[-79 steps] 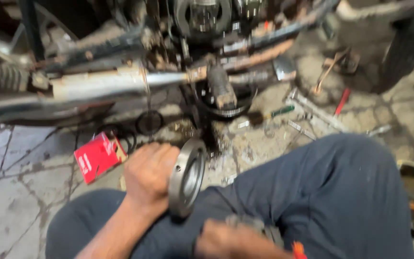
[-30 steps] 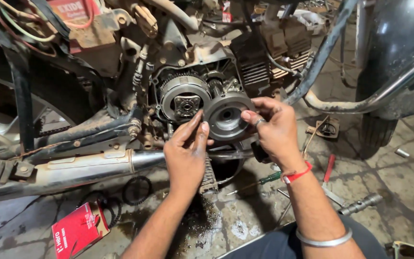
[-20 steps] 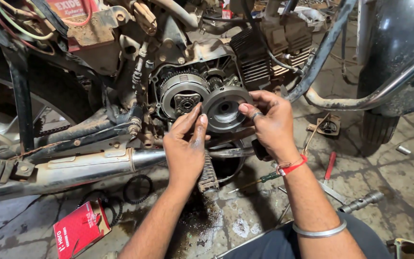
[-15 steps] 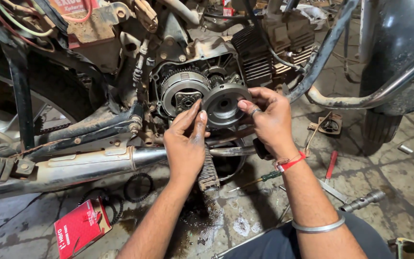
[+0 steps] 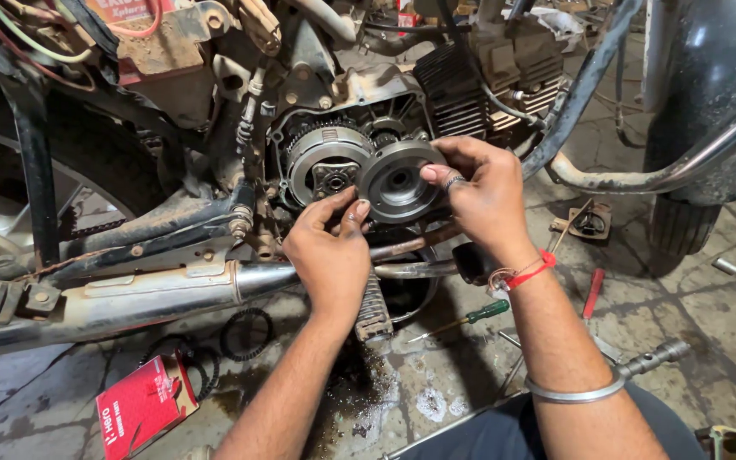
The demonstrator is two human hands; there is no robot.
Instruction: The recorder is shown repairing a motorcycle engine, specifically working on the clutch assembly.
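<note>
Both hands pinch round grey metal clutch drum at rim: left hand below, right hand at right; held vs open engine beside toothed clutch basket, seemingly not yet seated; cover off

Red box: flat carton with white print, lying on the floor at seven o'clock.
Red label: eleven o'clock, top edge, partly cut off.

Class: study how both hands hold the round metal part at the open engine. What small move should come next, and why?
Probably ease the round metal drum straight inward. The left hand pinches its lower rim and the right hand grips its right edge, holding it facing the open engine beside the toothed clutch assembly, apparently not yet seated.
</note>
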